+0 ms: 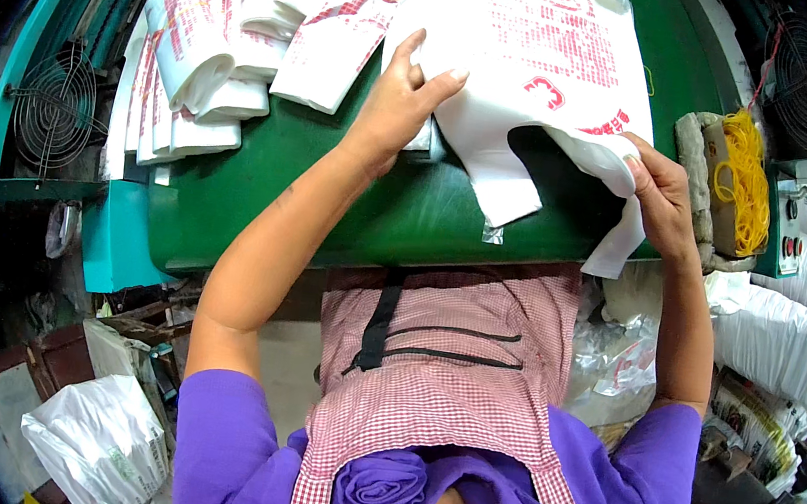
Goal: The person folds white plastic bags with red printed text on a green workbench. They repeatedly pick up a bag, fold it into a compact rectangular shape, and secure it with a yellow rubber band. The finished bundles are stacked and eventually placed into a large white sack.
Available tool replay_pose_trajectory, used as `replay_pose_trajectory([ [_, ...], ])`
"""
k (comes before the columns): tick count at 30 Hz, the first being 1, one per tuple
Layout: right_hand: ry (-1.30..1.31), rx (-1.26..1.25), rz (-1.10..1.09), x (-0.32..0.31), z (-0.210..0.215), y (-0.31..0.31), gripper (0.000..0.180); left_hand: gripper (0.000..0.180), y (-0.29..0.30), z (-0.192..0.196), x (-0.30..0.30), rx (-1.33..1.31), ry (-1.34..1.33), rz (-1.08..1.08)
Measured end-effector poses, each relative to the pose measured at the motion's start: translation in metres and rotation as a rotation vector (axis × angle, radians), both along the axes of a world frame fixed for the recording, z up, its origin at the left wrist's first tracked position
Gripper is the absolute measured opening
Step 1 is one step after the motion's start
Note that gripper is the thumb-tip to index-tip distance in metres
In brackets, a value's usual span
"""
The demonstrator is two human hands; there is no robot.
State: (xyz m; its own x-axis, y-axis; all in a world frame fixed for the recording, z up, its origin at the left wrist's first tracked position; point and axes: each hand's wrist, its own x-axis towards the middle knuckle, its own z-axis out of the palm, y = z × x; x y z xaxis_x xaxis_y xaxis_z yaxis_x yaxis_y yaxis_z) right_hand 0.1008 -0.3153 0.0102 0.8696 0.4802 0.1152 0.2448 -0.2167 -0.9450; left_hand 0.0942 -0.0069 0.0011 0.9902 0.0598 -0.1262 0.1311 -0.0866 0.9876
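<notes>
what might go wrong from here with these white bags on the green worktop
The white plastic bags could skew: the right hand grips one lower corner, while the left hand is open at their left side.

The folded bags overlap in an uneven pile on the green worktop, so a bump might make some slide.

Yellow rubber bands mound above their box near the right hand, so one might snag.
</notes>
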Motion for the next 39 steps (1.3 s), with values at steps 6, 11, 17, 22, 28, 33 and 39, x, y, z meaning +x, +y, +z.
replay_pose_trajectory([
  [6, 0.048, -0.068, 0.223, 0.003, -0.01, -0.008, 0.033, 0.075, -0.007, -0.006, -0.032, -0.297, 0.01, 0.088],
  [11, -0.298, -0.34, 0.066, -0.037, -0.009, -0.034, 0.046, 0.051, 0.015, -0.013, -0.1, -0.008, 0.236, -0.143],
  [17, -0.561, -1.029, 0.12, -0.048, -0.035, -0.072, 0.092, 0.05, 0.035, -0.019, -0.104, -0.127, -0.024, -0.312],
  [22, -0.563, -0.799, 0.047, -0.039, -0.044, -0.084, 0.064, 0.042, 0.03, -0.004, -0.078, 1.088, -0.676, -0.346],
  [28, -0.36, -0.52, 0.238, -0.053, -0.01, -0.072, 0.021, 0.021, 0.019, -0.003, -0.063, 0.675, -0.349, -0.544],
  [33, 0.078, -0.222, -0.006, -0.023, -0.004, -0.016, 0.031, 0.028, -0.038, -0.008, -0.005, 0.865, -0.417, -0.565],
  [39, -0.187, -0.769, 0.098, -0.015, -0.018, 0.051, 0.029, 0.053, -0.022, -0.032, -0.047, 1.034, -0.948, -0.367],
])
